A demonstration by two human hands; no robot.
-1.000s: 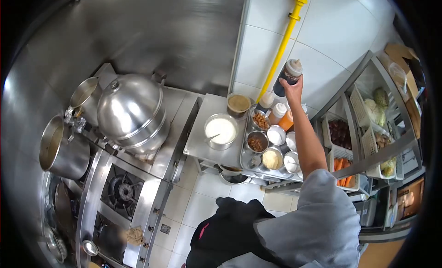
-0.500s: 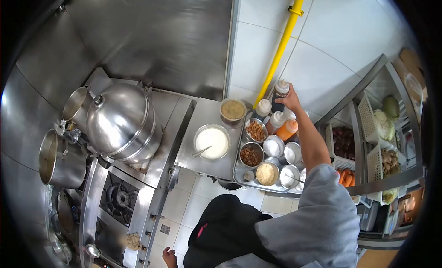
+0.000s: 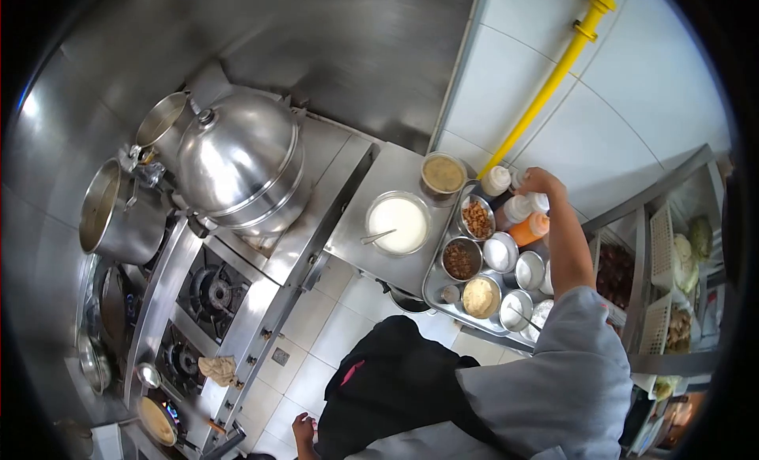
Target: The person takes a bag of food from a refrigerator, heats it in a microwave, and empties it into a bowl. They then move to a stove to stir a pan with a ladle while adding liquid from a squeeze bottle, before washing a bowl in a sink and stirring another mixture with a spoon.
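My right hand [image 3: 542, 182] reaches to the back of the metal tray [image 3: 431, 290], its fingers closed at the top of a squeeze bottle [image 3: 519, 179] that is partly hidden by the hand. Beside it stand a white-topped bottle [image 3: 496, 181], another pale one [image 3: 518, 208] and an orange bottle [image 3: 530, 229]. Several metal bowls share the tray, among them chopped brown pieces [image 3: 477, 219], darker bits [image 3: 461, 258] and a yellowish paste [image 3: 481, 297]. Low in the view, my left hand [image 3: 303, 427] hangs beside the black apron, touching nothing visible; its fingers look curled.
A bowl of white liquid with a spoon [image 3: 398, 223] and a tub [image 3: 443, 175] sit left of the tray. Further left are a domed steamer [image 3: 241, 155], a pot [image 3: 126, 215], burners [image 3: 215, 292] and a pan over a flame [image 3: 157, 420]. Shelves with baskets [image 3: 658, 325] stand right.
My right hand has lowered the dark squeeze bottle among the other bottles on the tray. The view has shifted left and down, bringing the pan over a flame into sight.
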